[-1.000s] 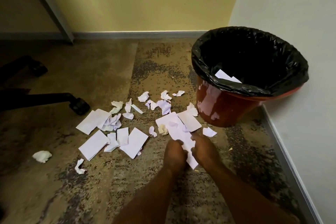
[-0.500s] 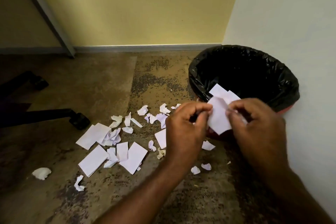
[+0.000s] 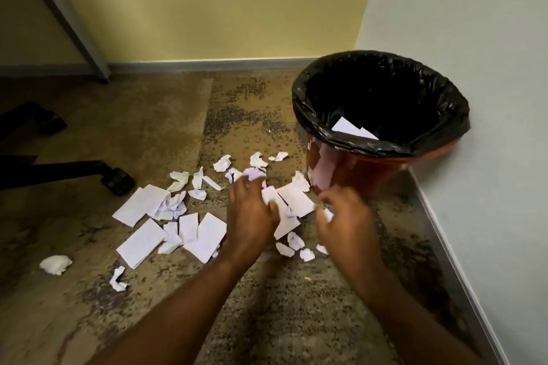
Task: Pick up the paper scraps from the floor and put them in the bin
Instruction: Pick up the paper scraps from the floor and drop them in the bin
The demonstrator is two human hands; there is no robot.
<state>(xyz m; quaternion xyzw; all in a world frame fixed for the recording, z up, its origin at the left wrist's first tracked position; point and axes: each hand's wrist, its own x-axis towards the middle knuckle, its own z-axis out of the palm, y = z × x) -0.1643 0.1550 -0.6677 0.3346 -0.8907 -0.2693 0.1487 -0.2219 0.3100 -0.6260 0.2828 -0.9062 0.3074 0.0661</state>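
Fingers (image 3: 240, 191) back down among paper scraps (image 3: 297, 200)

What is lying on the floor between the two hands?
Flat white paper pieces lie between the left hand and the right hand, as the head view shows.

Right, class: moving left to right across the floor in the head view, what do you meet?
In order: crumpled white wad → flat white sheets → left hand → lined bin → white wall.
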